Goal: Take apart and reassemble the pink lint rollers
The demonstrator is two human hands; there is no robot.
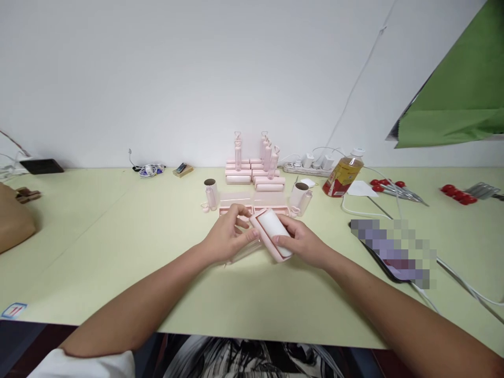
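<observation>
Above the table's middle, a tilted pink case [268,239] with a white roll [276,227] in it is held between my two hands. My right hand [301,239] grips its right side, thumb on the roll. My left hand [230,236] has curled fingers at the left end, with the thumb against the case's edge. A clear cover [246,252] shows below, partly hidden by my left hand. Just behind my hands lie two opened pink cases with raised clear lids [271,199]. Cardboard-cored white rolls [300,193] stand at both sides, beside small pink-handled pieces [212,197].
Several closed pink cases [238,176] are stacked at the back, with upright pink-handled pieces [271,160] on them. To the right are a drink bottle [343,176], a power strip [307,169], a phone [388,254], cables and red-handled tools [459,194]. A brown bag [13,218] sits far left.
</observation>
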